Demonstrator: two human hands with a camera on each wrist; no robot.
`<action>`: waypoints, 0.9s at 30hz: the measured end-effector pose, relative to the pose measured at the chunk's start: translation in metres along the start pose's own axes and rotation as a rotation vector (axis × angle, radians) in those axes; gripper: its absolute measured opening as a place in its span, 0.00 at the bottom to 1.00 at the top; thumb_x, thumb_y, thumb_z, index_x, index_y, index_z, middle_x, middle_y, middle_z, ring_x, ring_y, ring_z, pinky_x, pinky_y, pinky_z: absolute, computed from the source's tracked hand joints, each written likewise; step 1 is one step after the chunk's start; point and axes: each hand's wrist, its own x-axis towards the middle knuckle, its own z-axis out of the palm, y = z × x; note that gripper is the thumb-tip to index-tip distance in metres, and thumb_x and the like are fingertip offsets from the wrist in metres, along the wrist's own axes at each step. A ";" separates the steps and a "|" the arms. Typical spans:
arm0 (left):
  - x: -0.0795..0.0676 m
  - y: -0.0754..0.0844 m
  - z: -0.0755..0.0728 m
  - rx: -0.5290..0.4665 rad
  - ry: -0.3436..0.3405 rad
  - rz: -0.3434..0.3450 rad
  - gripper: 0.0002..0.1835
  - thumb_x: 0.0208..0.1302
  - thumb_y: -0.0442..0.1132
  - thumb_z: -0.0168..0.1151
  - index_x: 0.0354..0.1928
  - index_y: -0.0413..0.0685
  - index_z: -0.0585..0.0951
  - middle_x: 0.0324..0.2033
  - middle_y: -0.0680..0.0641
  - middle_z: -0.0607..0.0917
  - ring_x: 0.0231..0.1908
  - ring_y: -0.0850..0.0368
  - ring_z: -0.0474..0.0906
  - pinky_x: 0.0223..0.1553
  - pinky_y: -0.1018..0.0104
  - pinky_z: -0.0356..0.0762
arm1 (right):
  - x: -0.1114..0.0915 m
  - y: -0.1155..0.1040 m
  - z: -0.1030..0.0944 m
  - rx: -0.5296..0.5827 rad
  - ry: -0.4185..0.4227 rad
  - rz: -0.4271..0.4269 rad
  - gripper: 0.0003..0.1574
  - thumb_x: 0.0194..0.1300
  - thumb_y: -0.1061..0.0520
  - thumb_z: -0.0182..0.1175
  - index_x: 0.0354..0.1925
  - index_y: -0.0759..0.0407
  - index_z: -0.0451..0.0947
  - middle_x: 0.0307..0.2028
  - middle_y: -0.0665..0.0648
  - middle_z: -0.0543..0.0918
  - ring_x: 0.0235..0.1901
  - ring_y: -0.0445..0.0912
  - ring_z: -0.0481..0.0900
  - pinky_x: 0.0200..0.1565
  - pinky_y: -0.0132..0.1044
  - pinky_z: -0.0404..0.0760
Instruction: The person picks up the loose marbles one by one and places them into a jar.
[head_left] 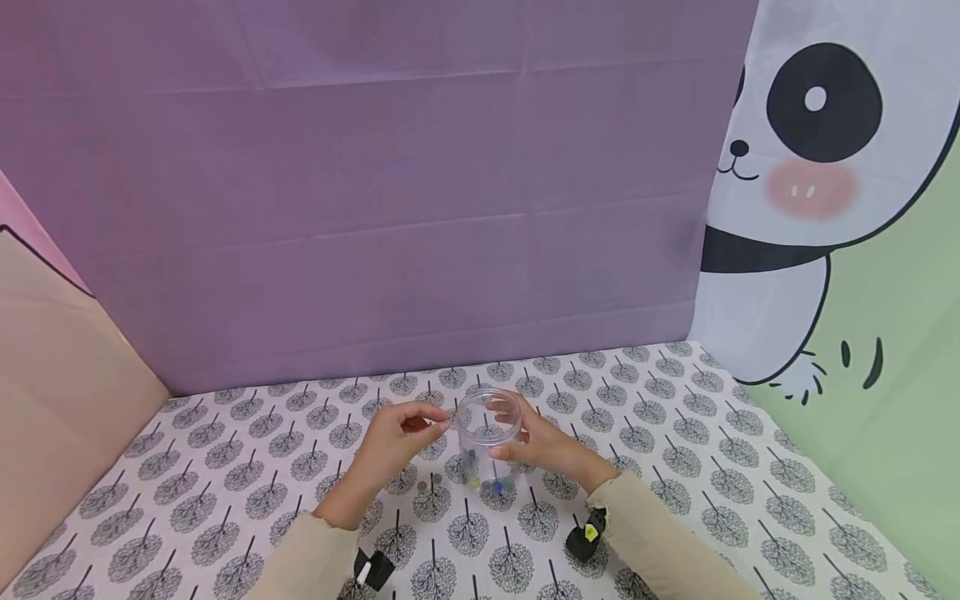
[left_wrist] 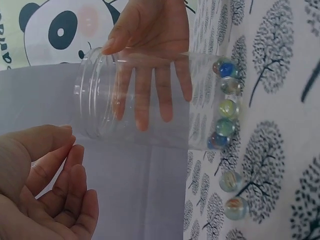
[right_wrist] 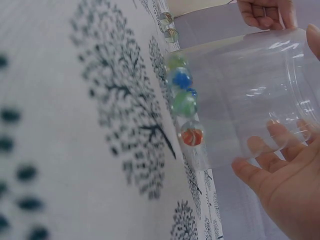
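A clear plastic jar (head_left: 489, 437) stands upright on the table, its open mouth facing up. Several glass marbles (left_wrist: 227, 108) lie on its bottom, among them blue, green, yellow and orange-red ones. My right hand (head_left: 542, 446) holds the jar from the right, thumb on the near side and fingers round the far side. Close to the left of the rim is my left hand (head_left: 401, 433), thumb and forefinger tips brought together. Whether a marble sits between those tips is hidden. Two loose marbles (left_wrist: 231, 181) rest on the cloth, left of the jar.
A white cloth (head_left: 180, 483) printed with dark trees covers the table. Behind it rises a purple backdrop (head_left: 390, 208). A panda print (head_left: 780, 308) is on the right wall hanging. Black wrist cameras (head_left: 583, 542) sit at both cuffs.
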 end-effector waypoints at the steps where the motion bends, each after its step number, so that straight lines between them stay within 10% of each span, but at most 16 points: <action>1: -0.001 -0.001 -0.001 -0.002 0.000 -0.008 0.06 0.58 0.32 0.65 0.37 0.44 0.85 0.34 0.47 0.84 0.29 0.57 0.75 0.29 0.69 0.73 | 0.000 0.000 0.000 -0.003 -0.001 -0.001 0.50 0.60 0.49 0.64 0.71 0.45 0.46 0.69 0.53 0.59 0.67 0.52 0.58 0.65 0.54 0.58; 27: -0.013 -0.029 -0.008 -0.015 -0.068 -0.106 0.11 0.55 0.34 0.67 0.40 0.38 0.83 0.31 0.48 0.81 0.28 0.59 0.72 0.25 0.73 0.70 | -0.002 -0.004 0.000 -0.007 -0.001 -0.016 0.51 0.59 0.48 0.65 0.71 0.44 0.46 0.69 0.54 0.59 0.68 0.53 0.57 0.66 0.52 0.57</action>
